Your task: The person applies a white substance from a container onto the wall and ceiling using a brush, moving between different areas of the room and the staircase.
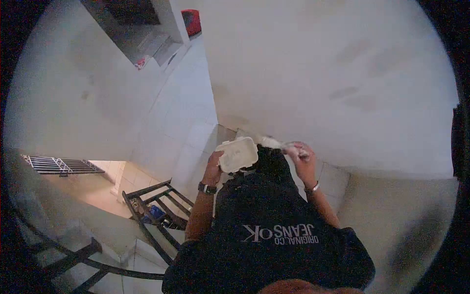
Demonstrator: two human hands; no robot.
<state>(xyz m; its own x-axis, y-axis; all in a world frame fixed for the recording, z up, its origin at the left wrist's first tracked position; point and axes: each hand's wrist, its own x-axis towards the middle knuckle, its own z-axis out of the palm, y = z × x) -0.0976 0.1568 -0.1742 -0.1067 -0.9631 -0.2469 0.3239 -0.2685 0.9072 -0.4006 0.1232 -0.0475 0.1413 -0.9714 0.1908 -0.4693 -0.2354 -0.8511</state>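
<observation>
My left hand (213,169), a dark watch on its wrist, is closed on the side of a shallow off-white plastic container (238,155). The container is tilted toward me, and its inside looks whitish. To the right, my right hand (302,156) has its fingers closed around a small tool with a whitish end (270,142). That end points left toward the container's rim, close to the wall, and is smeared by motion. I cannot tell what kind of tool it is. A metal bracelet circles my right wrist.
A pale wall (318,73) with darker patches rises right in front of me. To the left, a dark metal railing (152,206) borders a lower level. A tiled floor (181,108) runs ahead to a doorway, with a red object (191,22) beyond.
</observation>
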